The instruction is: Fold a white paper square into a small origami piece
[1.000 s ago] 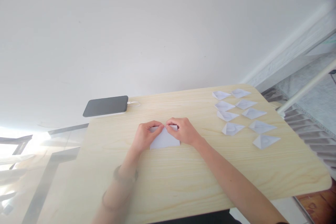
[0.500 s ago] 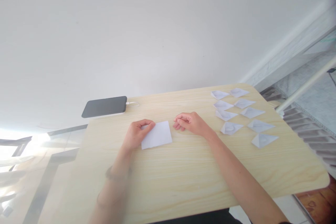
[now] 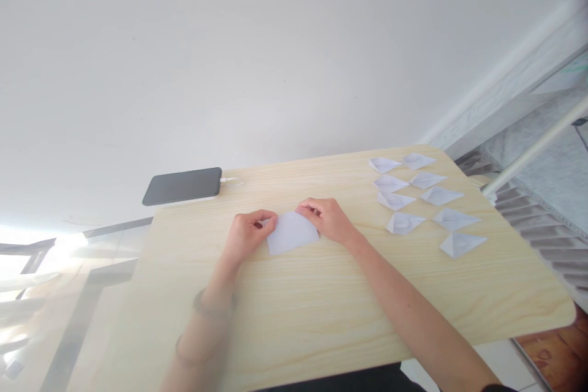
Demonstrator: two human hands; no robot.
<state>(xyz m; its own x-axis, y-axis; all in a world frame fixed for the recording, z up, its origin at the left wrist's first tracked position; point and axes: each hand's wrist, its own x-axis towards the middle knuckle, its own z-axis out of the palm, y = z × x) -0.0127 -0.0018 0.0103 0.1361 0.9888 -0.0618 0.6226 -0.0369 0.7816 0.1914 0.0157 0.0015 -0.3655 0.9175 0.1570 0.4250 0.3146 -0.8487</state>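
A white sheet of paper (image 3: 293,234) is held just over the middle of the wooden table, between my two hands. My left hand (image 3: 248,233) pinches its upper left corner between thumb and fingers. At the upper right corner, my right hand (image 3: 327,218) grips the paper the same way, thumb on top. The fingertips beneath the sheet are hidden. Off to the right lie several folded white paper pieces (image 3: 395,201), pointed at one end and set out in two rough columns.
A dark phone (image 3: 184,186) with a white cable (image 3: 234,180) plugged in rests at the table's back left corner. Behind the wooden table (image 3: 294,318) rises a pale wall (image 3: 285,61). A white pole (image 3: 535,150) stands past the right edge.
My left hand has shifted right, carrying the paper with it. My right hand has come left from beside the sheet and taken hold of its upper right corner. The folded pieces are unmoved.
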